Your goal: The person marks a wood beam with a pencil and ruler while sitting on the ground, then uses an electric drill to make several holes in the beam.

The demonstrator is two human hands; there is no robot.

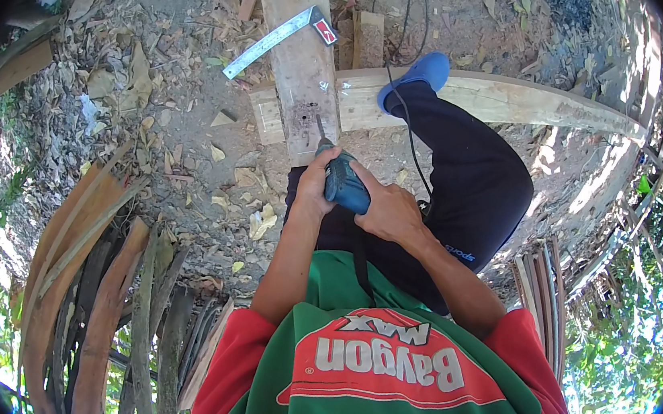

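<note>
Both hands are wrapped round a dark blue power drill [346, 188]. My left hand [316, 180] grips its front part, while my right hand [389, 210] closes on the rear end. The bit [320, 126] points away from me over a wooden plank [302, 56]; whether its tip touches the wood, I cannot tell. Small dark holes [306, 117] show in the plank just beyond the drill. Crossing under or against this plank is a second, lighter board [489, 95]. Farther up the plank lies a try square [274, 40] with a metal blade and a red-and-black handle.
My foot in a blue shoe [424, 76] rests on the crossing board. A black cable [412, 146] runs along the ground beside my leg. Long wood strips [91, 345] are stacked at the left, and more slats [543, 298] stand at the lower right. Dry leaves and wood scraps litter the ground.
</note>
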